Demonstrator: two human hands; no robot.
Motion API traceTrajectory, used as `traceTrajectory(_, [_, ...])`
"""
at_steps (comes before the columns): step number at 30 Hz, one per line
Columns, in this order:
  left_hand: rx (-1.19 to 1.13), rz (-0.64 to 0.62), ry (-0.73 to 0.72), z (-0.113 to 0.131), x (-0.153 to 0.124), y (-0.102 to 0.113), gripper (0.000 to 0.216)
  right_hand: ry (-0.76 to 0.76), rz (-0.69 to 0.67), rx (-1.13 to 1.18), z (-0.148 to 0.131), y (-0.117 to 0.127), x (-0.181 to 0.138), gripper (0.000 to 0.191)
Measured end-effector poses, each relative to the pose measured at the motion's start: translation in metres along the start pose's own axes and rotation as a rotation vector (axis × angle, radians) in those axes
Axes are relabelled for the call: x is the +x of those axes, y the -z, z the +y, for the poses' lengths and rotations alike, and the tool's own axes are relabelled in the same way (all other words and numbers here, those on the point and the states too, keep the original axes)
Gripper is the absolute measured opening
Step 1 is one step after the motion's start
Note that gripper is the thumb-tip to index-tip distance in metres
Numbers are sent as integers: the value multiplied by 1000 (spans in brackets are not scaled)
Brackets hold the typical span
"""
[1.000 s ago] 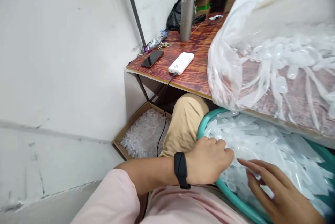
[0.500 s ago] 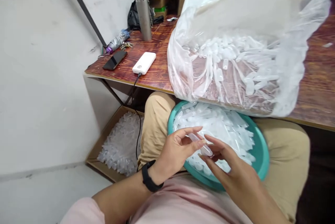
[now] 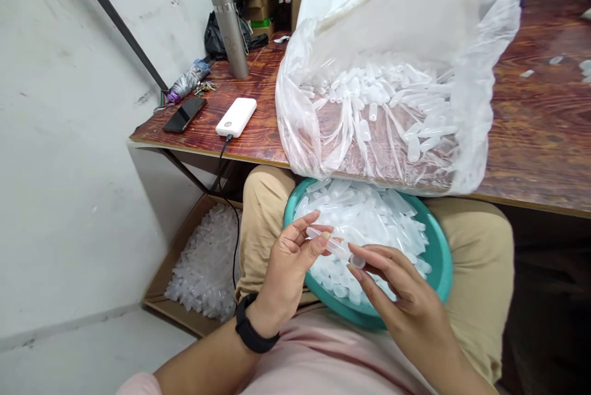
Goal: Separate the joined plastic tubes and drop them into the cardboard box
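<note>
A teal basin [image 3: 439, 263] full of small clear plastic tubes rests on my lap. My left hand [image 3: 290, 266] pinches one clear tube [image 3: 333, 246] above the basin's near edge. My right hand [image 3: 401, 293] meets it from the right, fingertips closed on the tube's round cap end [image 3: 357, 261]. A black band sits on my left wrist. On the wooden table [image 3: 530, 136] just above the basin lies a big clear plastic bag [image 3: 392, 75] holding more tubes.
A cardboard box [image 3: 159, 284] of clear tubes stands on the floor at my left. On the table's left end lie a white power bank [image 3: 236, 116] with cable, a black phone [image 3: 184, 114], keys, a folded umbrella and a steel bottle [image 3: 227, 16]. A white wall is at left.
The view swung right and up. My hands left the pile in the basin, came up together and now hold a single tube between them.
</note>
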State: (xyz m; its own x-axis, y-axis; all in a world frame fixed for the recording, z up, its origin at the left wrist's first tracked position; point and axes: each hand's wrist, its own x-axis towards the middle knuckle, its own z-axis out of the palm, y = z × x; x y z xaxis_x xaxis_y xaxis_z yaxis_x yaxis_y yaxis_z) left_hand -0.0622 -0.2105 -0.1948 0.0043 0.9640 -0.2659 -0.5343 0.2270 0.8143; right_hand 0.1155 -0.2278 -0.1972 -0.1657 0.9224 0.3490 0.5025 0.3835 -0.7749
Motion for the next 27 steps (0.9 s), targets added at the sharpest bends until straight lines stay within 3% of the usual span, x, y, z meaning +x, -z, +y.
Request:
traceTrajectory(12, [157,-102,-161,9,-13,-2,31,223,-47,-238,-15,13,3,41])
traceTrajectory(19, [247,-103,-178,10,-20,0,27,171,-104,-193,-17,14,3,36])
traceTrajectory(23, [271,-97,-193,10,-22,0,24,146,-67,-132,-18,14,1,32])
traceTrajectory(27, [123,-144,-161,4,-22,-2,25,66,19,-80,-19,9,-3,25])
